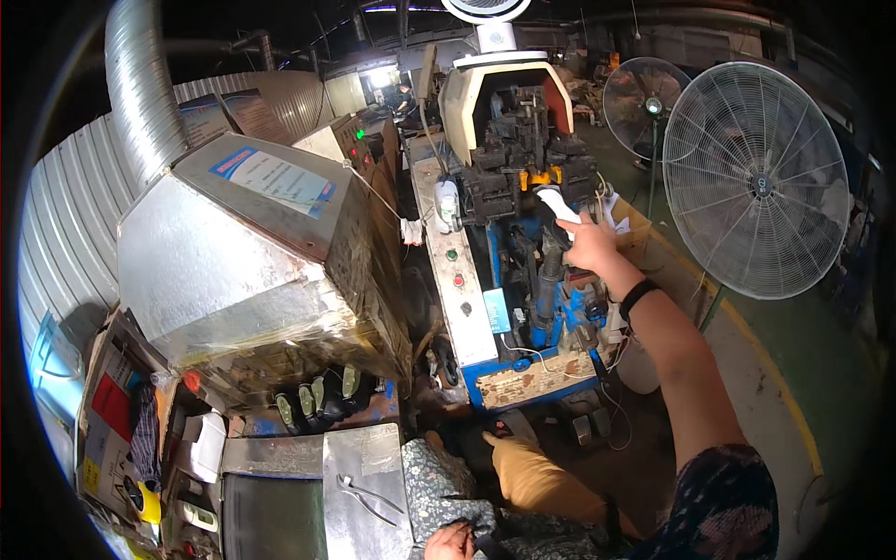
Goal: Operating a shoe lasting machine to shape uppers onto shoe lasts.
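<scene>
My right hand (592,245) reaches forward over the machine, its fingers closed on the near end of a white, elongated piece (558,203). The piece looks like a shoe upper, though its exact kind is hard to make out. Its far end points at the dark clamping head (527,154) of the blue-framed machine (485,373), just below an orange-yellow part (541,176). Low in the picture, my left hand (450,541) lies by the patterned cloth over my lap. It is cut off by the lower edge, so its grip does not show.
Pincers (369,495) lie on a metal plate at lower left. Several black shoe-shaped pieces (322,399) stand below the metal-hooded box (233,233). Green and red buttons (457,279) sit on the machine's pale panel. Foot pedals (586,427) are underneath; a large fan (761,182) stands right.
</scene>
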{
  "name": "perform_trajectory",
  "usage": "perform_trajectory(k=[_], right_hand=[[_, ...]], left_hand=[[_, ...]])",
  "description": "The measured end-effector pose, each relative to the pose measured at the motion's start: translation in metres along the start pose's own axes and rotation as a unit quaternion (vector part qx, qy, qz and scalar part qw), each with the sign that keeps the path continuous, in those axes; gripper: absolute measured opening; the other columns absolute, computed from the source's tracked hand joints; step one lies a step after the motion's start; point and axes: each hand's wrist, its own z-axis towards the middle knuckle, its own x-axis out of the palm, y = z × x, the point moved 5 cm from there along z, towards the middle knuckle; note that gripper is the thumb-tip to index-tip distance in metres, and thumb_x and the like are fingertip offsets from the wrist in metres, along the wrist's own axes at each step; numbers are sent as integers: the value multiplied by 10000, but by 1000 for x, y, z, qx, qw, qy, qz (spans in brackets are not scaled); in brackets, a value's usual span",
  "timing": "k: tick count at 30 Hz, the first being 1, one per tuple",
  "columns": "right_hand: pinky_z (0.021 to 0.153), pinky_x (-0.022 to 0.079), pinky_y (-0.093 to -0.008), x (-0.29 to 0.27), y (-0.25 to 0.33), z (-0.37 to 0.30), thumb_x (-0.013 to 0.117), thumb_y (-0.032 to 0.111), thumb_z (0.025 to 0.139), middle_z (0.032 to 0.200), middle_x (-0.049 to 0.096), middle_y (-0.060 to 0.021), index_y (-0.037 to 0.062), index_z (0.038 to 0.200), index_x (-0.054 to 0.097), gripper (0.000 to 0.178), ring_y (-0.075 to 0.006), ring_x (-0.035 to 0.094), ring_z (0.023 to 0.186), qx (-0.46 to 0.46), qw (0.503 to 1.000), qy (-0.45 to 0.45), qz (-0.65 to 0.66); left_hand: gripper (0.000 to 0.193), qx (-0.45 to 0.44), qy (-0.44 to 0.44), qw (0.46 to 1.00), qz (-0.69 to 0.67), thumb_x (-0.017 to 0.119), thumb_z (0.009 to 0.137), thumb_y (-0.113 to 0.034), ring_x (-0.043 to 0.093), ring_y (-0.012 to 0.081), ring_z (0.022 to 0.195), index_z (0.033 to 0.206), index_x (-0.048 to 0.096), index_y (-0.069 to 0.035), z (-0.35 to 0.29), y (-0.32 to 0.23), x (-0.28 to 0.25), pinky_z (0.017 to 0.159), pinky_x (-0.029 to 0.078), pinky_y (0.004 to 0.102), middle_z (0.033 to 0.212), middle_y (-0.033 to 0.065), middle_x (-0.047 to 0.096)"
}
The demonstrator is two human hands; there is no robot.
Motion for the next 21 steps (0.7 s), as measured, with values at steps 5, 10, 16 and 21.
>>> perform_trajectory(k=[5, 10, 16, 21], right_hand=[[998, 439, -494, 18, 11, -11, 688, 445, 776, 1553, 310, -156, 376, 1454, 427, 729, -457, 482, 1200, -15, 997, 62, -46], [981, 469, -451, 23, -9, -18, 636, 494, 817, 1554, 291, -148, 407, 1468, 375, 706, -437, 477, 1203, -3, 999, 26, -37], [914, 497, -452, 22, 26, -14, 641, 455, 771, 1437, 380, -99, 388, 1378, 499, 628, -415, 507, 1126, -35, 999, -28, -8], [930, 487, -429, 38, -19, 12, 750, 440, 703, 1199, 585, -169, 266, 1295, 619, 631, -354, 607, 1046, -81, 982, -86, 149]], left_hand=[[661, 4, -19, 1000, 6, 678, 732, -404, 567, 436, 1144, 1235, 611, 21, 1, -5, -5, 1014, 443, 494, 1222, 251, 612], [629, 28, -52, 998, 16, 696, 722, -392, 600, 428, 1090, 1203, 633, 8, 15, -8, 0, 973, 478, 471, 1167, 246, 638], [380, 44, -92, 995, -2, 653, 855, -256, 635, 359, 1033, 1159, 658, -28, 3, -2, -5, 929, 500, 440, 1141, 189, 662], [184, 26, -107, 987, -120, 620, 897, -114, 658, 322, 981, 1046, 696, -37, -11, -22, -53, 898, 514, 409, 1061, 143, 694]])
